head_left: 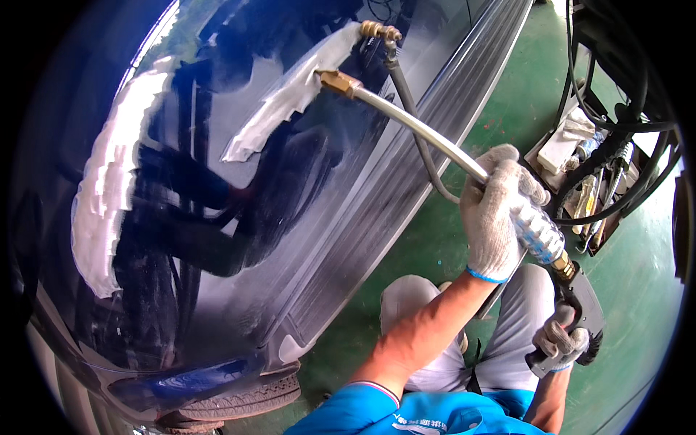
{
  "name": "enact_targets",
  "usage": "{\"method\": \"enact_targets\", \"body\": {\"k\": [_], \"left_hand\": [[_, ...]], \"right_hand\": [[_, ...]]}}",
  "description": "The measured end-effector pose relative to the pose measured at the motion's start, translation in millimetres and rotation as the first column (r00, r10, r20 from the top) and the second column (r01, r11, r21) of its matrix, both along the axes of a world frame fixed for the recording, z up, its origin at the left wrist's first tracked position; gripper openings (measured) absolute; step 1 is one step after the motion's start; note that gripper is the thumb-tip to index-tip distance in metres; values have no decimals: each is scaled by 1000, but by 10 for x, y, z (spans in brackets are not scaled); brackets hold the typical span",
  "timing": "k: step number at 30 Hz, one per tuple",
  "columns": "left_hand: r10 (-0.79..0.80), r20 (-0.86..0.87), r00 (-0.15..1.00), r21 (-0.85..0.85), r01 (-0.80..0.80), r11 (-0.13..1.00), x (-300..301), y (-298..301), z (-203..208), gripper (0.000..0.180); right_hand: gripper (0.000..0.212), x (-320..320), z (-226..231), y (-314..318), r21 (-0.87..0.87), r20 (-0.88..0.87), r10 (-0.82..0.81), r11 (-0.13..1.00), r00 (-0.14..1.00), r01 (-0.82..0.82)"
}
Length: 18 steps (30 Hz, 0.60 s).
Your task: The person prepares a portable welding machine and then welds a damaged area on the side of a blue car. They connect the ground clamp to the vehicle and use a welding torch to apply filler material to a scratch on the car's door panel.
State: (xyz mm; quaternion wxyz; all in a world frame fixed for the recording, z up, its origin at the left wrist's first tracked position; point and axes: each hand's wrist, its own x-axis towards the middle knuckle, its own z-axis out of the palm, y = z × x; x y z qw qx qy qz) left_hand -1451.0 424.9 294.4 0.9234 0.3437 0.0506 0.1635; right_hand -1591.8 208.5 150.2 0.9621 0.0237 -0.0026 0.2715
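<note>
My left hand [496, 210], in a white knit glove with a blue cuff, is wrapped round the shaft of a spot-welding gun [428, 134]. My right hand [562, 337], also gloved, grips the gun's black pistol handle [586, 301]. Between the hands shows a clear wrapped sleeve [538, 230]. At the far end, the gun's brass head [338, 83] meets a bare, whitish strip [272, 112] on a dark blue car door panel [217, 290]. A brass clamp [380, 31] with a grey cable [413, 109] sits at the strip's upper end.
To the right, a tool tray [598, 239] holds hand tools and white cloths. Thick black cables [638, 127] loop over it. Along the car's lower side runs a dark sill [362, 268], and a tyre [246, 399] shows at lower left. My knees are bent above the green floor [413, 264].
</note>
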Motion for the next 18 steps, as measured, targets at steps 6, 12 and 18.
{"method": "enact_targets", "body": {"k": [6,12,18], "left_hand": [[-47,7,999,256,43,966,-15,189,-4,34],[-200,103,974,-210,218,953,70,477,357,51],[-365,783,504,-278,808,519,123,578,268,54]], "right_hand": [[48,90,103,-43,-44,32,65,997,997,-64],[44,-39,21,-62,-230,207,14,973,978,35],[45,-129,639,47,-736,575,258,578,776,354]]}}
